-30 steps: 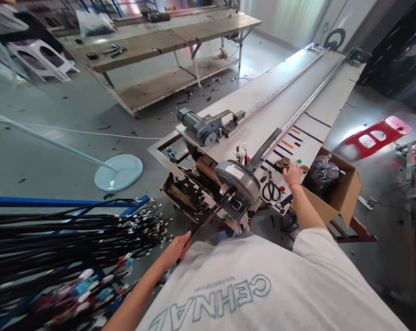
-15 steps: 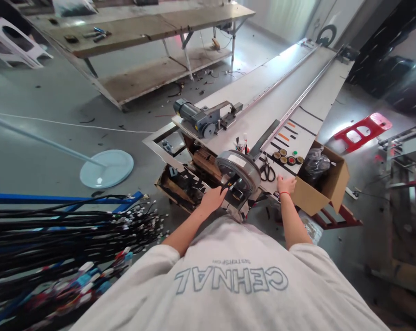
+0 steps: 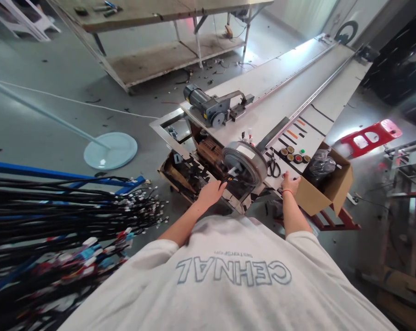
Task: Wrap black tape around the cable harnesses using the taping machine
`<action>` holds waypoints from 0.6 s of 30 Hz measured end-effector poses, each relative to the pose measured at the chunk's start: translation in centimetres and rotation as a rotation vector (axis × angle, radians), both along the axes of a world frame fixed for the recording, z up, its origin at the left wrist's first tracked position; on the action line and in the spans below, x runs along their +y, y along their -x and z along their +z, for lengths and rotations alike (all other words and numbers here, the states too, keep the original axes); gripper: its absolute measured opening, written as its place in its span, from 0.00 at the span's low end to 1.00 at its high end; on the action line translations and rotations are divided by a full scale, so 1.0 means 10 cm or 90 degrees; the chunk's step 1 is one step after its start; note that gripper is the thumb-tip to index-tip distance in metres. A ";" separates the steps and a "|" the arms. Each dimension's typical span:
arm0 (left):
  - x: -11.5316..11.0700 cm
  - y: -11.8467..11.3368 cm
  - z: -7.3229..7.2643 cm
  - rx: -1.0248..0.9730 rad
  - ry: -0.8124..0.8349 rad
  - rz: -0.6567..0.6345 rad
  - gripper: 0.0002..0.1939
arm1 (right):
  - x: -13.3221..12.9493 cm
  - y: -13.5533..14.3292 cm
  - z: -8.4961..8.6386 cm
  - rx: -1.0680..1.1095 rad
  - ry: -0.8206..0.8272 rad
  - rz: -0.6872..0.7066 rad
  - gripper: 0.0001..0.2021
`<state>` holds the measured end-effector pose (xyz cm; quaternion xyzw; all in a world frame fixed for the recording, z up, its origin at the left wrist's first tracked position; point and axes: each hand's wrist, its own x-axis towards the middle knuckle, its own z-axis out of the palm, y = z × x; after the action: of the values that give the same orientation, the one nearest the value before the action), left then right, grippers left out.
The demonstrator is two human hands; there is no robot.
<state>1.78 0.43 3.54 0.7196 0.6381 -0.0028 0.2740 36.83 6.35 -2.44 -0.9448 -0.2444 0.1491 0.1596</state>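
My left hand [image 3: 210,193] is closed at the near side of a round grey wheel-like reel [image 3: 246,161]. Its fingertips pinch the end of a black cable [image 3: 229,179], partly hidden by the hand and the reel. At the table's near right corner is my right hand [image 3: 291,185], its fingers apart and holding nothing. Close to its fingertips is a small red button [image 3: 284,175]. A pair of black-handled scissors [image 3: 273,166] lies between the reel and this hand. Several tape rolls [image 3: 291,157] sit just beyond.
A long white table [image 3: 297,69] carries rails and a grey motor unit [image 3: 208,106]. An open cardboard box [image 3: 342,184] stands to the right, by a red stool [image 3: 370,137]. Bundled black cables [image 3: 73,202] hang on a blue rack at left, near a round white base [image 3: 110,151].
My view has shifted, so the table sits further right. The right hand's fingers have spread near the red button. My left hand stays by the reel, whose spokes look turned.
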 end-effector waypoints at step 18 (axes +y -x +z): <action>-0.08 0.00 0.08 -0.003 0.024 0.024 0.23 | 0.00 -0.05 -0.06 -0.023 0.008 0.040 0.41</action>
<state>1.81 -0.32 4.31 0.7022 0.6507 -0.0077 0.2888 37.36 6.34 -3.00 -0.9402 -0.2757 0.1383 0.1447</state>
